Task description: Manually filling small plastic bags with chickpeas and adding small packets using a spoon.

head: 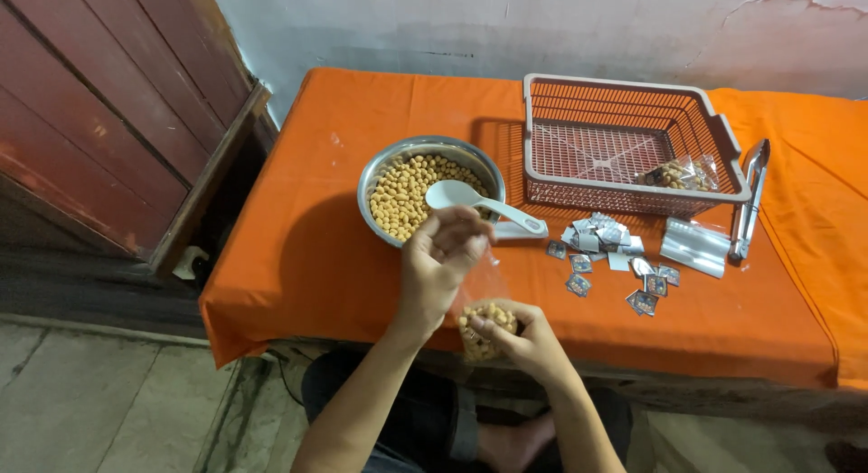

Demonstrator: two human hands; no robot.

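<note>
Fingers (461,242) of the left hand (441,260) pinch the top edge of a clear plastic bag (479,292) just below the centre of the frame, while the right hand (524,342) closes its fingers (484,324) around the bag's bottom, which holds a clump of tan nuts (485,321). Directly above the left hand, a steel bowl (375,179) filled with the same nuts sits on the orange-covered table (307,247), a white plastic spoon (479,202) resting across its rim. To the right of the hands, small silver sachets (606,251) lie scattered beside a stack of empty clear bags (694,247). At upper right, a pink mesh basket (542,138) holds 1 filled bag (678,175), with metal tongs (749,202) lying along its right side.
</note>
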